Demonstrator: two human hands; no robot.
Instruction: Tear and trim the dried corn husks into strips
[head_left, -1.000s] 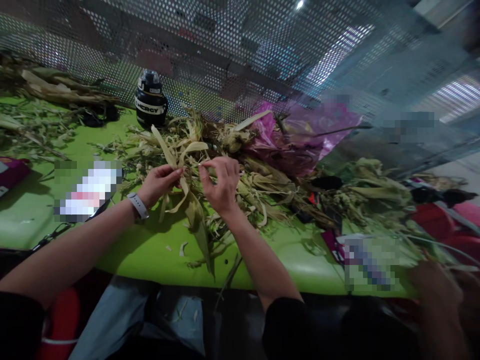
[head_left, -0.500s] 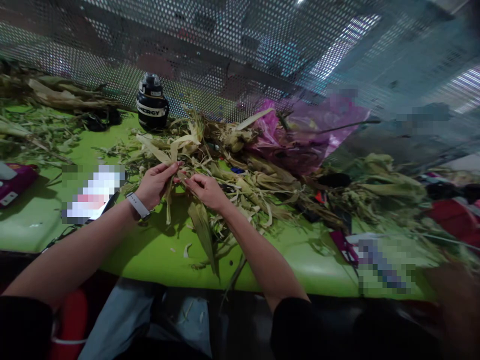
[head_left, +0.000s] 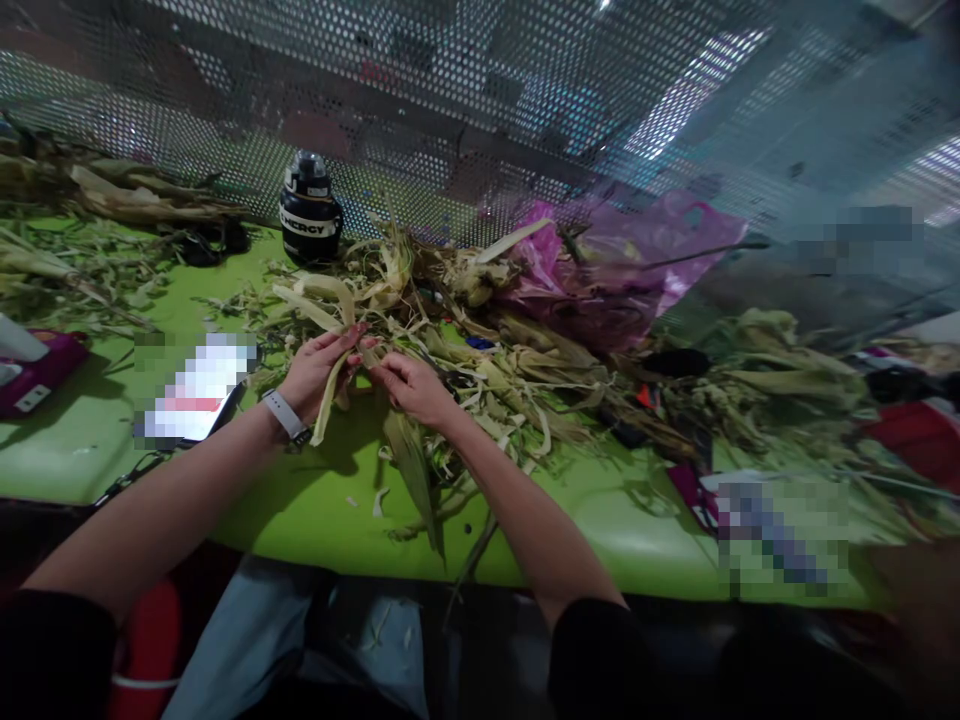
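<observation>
Bare forearms emerge from black sleeves (head_left: 596, 655) near the elbows. A pale grey watch band (head_left: 285, 413) circles the left wrist. The left hand (head_left: 319, 365) has fingers (head_left: 352, 336) that seem to carry reddish nails, though blur leaves that unsure. Light blue trousers (head_left: 255, 640) cover the lap.

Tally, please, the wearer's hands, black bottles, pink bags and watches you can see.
Hands: 2, left hand and right hand, both gripping husk
Black bottle: 1
Pink bag: 1
Watch: 1
Total: 5
</observation>
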